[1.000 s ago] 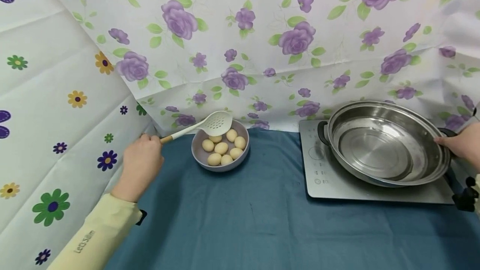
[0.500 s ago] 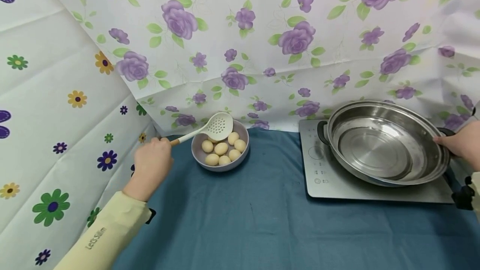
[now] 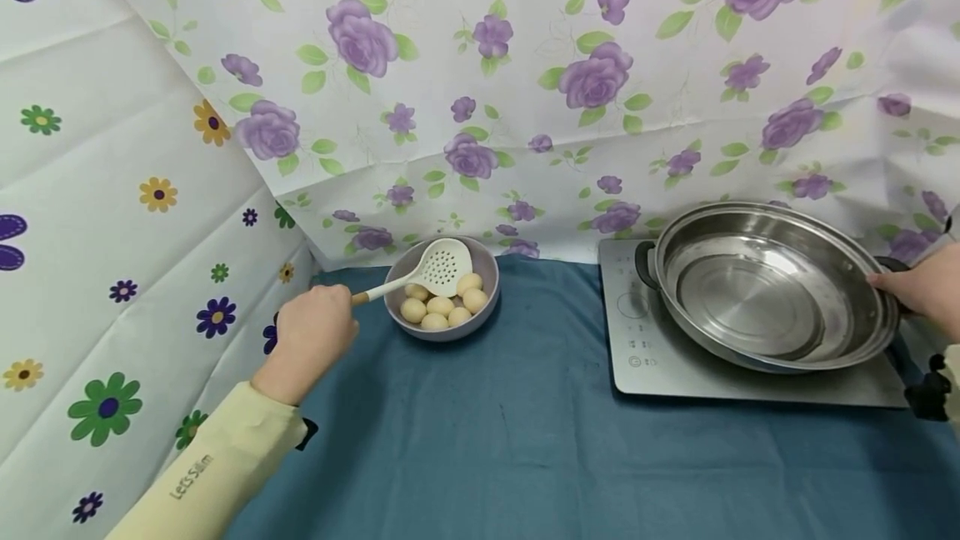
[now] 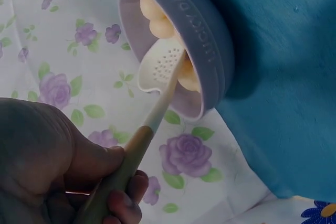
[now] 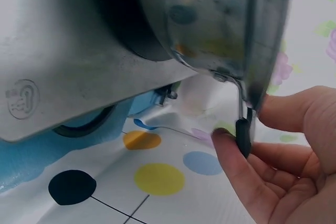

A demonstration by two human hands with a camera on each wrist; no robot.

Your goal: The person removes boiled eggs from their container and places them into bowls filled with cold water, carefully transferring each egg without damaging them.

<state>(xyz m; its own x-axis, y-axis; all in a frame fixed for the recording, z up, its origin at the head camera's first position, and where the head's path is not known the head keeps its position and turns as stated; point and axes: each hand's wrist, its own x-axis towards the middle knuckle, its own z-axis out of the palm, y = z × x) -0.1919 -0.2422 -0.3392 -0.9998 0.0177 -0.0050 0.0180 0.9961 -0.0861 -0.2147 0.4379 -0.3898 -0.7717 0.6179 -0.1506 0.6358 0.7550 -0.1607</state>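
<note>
My left hand [image 3: 311,340] grips the wooden-coloured handle of a white slotted spoon [image 3: 442,267]. The spoon's perforated head is inside a purple-grey bowl [image 3: 486,319], among several pale eggs [image 3: 440,307], and hides some of them. In the left wrist view, the thumb and fingers [image 4: 100,161] wrap round the handle. My right hand [image 3: 926,290] holds the black side handle [image 5: 243,136] of a wide steel pot [image 3: 750,298], thumb at the rim and fingers below the handle. Some clear liquid appears to lie in the pot, though reflections make this hard to tell.
Under the pot is a flat silver induction cooker [image 3: 637,373] with touch markings. A blue cloth [image 3: 510,440] covers the table between bowl and cooker. Flower-printed sheets [image 3: 540,107] rise at the back and left.
My left hand has moved right, and the spoon head has come down from over the bowl's back rim in among the eggs. Some eggs have shifted. The right hand and pot stay put.
</note>
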